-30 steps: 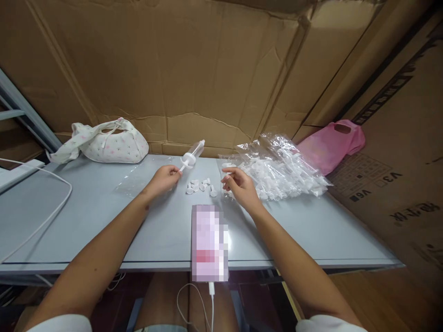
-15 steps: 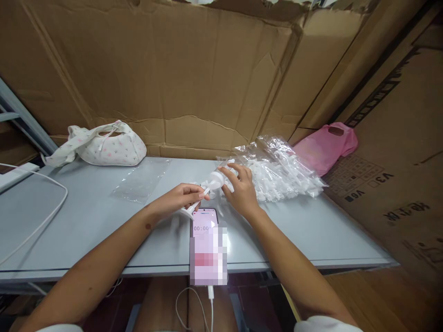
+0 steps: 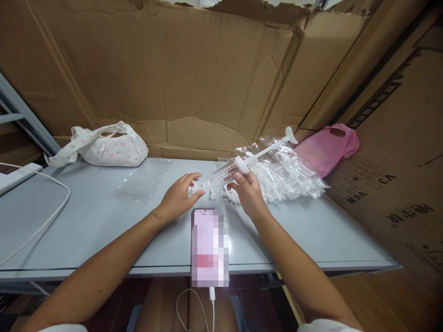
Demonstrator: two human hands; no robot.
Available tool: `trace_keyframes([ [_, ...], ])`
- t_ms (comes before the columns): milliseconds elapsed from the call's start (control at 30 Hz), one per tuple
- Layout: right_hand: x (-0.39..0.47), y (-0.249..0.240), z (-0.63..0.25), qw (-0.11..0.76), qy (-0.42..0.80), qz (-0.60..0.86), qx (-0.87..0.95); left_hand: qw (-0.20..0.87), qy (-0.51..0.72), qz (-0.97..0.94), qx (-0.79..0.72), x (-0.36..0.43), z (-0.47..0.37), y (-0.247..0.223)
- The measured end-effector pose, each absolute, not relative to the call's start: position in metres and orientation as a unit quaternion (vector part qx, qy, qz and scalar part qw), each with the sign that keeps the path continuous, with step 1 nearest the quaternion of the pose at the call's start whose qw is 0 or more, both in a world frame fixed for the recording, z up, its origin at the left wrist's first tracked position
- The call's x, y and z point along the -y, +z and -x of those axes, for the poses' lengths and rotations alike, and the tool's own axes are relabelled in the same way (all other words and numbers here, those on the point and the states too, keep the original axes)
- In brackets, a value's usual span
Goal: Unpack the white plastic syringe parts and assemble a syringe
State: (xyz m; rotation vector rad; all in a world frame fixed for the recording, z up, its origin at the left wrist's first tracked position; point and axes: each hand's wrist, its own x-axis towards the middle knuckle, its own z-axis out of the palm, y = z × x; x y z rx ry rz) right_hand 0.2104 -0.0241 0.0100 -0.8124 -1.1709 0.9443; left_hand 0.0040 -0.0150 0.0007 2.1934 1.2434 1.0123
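My right hand (image 3: 246, 192) grips a large clear plastic syringe (image 3: 231, 168) by its barrel, the white plunger drawn out and pointing up to the right. The syringe tip points left toward my left hand (image 3: 180, 197), whose fingers are pinched at the tip, on or beside a small white cap. Several small white caps (image 3: 211, 195) lie on the grey table (image 3: 104, 226) between the two hands, partly hidden by them.
A clear bag of white plastic parts (image 3: 281, 173) lies behind my right hand, a pink bag (image 3: 327, 145) beyond it. A phone (image 3: 209, 244) on a cable lies at the near edge. A flat clear bag (image 3: 141, 181), a floral pouch (image 3: 104, 145) and a white cable (image 3: 41, 216) are at left. Cardboard walls surround the table.
The syringe has passed from my left hand to my right and turned over: its plunger now points up right, its tip toward my left hand.
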Motion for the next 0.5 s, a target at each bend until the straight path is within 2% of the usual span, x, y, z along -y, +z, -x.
trace_keyframes([
  [167,0.026,0.008,-0.203,0.626,0.518,0.32,0.487,0.192,0.325,-0.817,-0.436,0.023,-0.009,0.003],
  [367,0.033,0.008,-0.199,0.581,0.573,0.329,0.474,0.058,0.269,-0.853,-0.445,0.031,-0.01,0.006],
  [500,0.036,0.01,-0.198,0.572,0.595,0.339,0.452,0.109,0.249,-0.851,-0.448,0.038,-0.01,0.011],
])
